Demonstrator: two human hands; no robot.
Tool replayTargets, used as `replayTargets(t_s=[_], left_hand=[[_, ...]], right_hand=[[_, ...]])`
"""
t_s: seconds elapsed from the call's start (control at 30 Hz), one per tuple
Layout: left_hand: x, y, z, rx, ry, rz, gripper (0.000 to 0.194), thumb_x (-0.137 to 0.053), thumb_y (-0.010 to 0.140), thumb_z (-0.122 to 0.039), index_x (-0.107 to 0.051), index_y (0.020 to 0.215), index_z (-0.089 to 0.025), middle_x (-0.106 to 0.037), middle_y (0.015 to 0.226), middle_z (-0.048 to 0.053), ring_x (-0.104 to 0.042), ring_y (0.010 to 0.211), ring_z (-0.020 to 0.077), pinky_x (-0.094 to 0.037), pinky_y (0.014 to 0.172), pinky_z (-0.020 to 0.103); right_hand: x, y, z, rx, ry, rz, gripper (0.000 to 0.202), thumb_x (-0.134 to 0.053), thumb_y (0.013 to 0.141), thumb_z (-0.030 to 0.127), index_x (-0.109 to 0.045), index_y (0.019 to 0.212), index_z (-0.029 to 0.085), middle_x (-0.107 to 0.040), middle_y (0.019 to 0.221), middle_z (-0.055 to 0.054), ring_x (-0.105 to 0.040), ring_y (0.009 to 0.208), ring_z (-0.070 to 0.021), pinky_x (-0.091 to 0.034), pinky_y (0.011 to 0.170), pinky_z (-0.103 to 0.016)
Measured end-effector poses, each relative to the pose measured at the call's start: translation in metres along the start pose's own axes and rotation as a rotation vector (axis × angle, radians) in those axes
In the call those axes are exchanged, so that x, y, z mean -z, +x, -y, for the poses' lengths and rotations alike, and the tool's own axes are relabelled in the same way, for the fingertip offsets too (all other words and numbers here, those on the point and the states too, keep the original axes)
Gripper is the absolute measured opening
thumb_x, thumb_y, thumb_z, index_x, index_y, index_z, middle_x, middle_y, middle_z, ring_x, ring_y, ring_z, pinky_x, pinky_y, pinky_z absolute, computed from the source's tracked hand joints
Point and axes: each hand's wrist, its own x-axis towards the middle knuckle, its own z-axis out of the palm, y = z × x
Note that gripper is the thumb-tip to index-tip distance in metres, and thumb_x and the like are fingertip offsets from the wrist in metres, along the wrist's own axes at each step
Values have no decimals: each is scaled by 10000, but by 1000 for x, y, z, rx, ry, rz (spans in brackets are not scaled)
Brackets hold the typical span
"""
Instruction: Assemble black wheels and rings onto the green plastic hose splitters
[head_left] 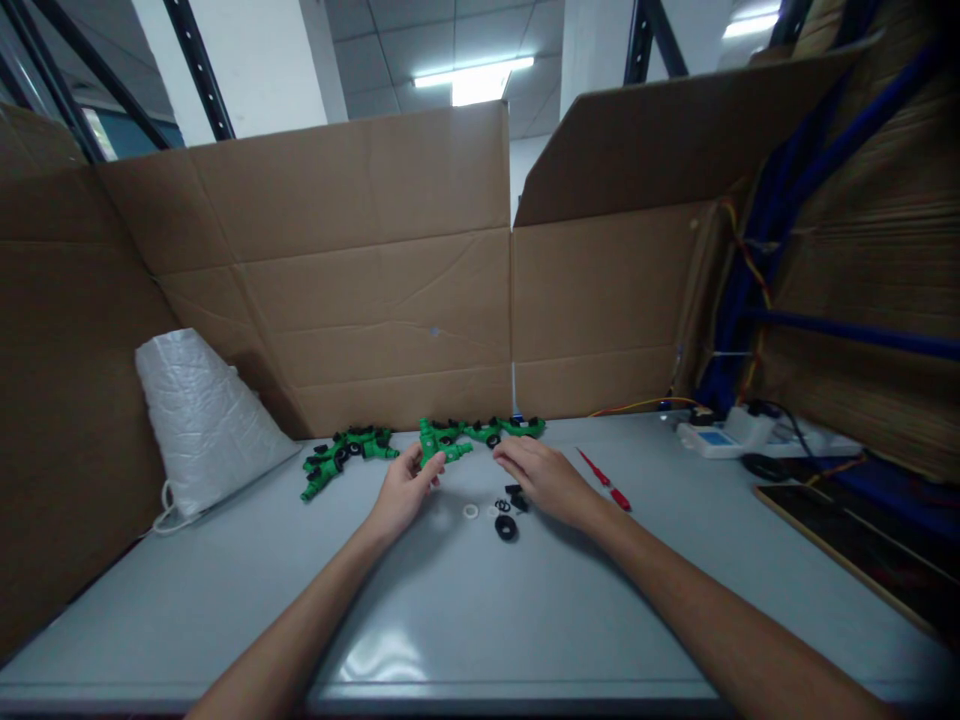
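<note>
One green fitting (442, 446) is pinched in the left hand (403, 490), with more green pieces (349, 448) behind and left, too bunched to count; the right hand (538, 478) curls its fingers, its grip unclear. Between the hands, nearer the viewer, lies one thick black ring (506, 528); one red tool (604, 480) lies right of the right hand. Brown cardboard (375, 290) walls the gray table (450, 630) beneath both hands.

Bag left of screwdriver (621, 498)

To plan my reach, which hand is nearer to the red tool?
Right: the right hand is just left of the red tool; the left hand is much farther left.
</note>
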Motion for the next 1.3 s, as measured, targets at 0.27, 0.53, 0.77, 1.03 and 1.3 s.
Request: replayTargets(t_s=[0.27, 0.53, 0.77, 1.03, 1.3], left_hand=[[3, 4, 4, 0, -26, -72, 430, -683, 904, -593, -603, 925, -170, -680, 845, 39, -605, 703, 156, -455, 588, 239], [3, 6, 4, 16, -84, -85, 453, -719, 861, -603, -576, 933, -179, -687, 834, 31, -625, 691, 154, -475, 564, 240], [2, 7, 12, 83, -107, -61, 504, -748, 830, -603, -558, 1033, -182, -711, 894, 47, -653, 719, 162, -477, 528, 228], [1, 6, 15, 90, -127, -21, 482, -772, 830, -534, -550, 1075, -183, -717, 959, 66, -669, 749, 160, -487, 526, 218], [0, 4, 10, 109, -144, -6, 453, -757, 858, -560, -549, 1017, -190, -744, 959, 84, -686, 747, 159, -490, 526, 211]], right_hand=[[7, -3, -6, -34, -126, 236, 152, -596, 1042, 254, -668, 921, 196, -719, 973, -70, -643, 957, -228, -427, 839, -299], [9, -3, -1, -99, -91, 276, 179, -638, 1021, 329, -680, 897, 207, -723, 861, -42, -646, 811, -202, -373, 722, -275], [5, -2, -1, -127, -88, 287, 116, -648, 1008, 309, -675, 957, 209, -732, 886, -51, -649, 816, -209, -360, 712, -276], [1, -4, -4, -102, -60, 268, 71, -602, 1020, 266, -655, 1010, 219, -734, 976, -57, -650, 872, -212, -390, 765, -282], [-1, -6, -8, -186, -94, 284, 110, -614, 1013, 277, -606, 1108, 223, -721, 947, -53, -653, 872, -225, -361, 741, -279]])
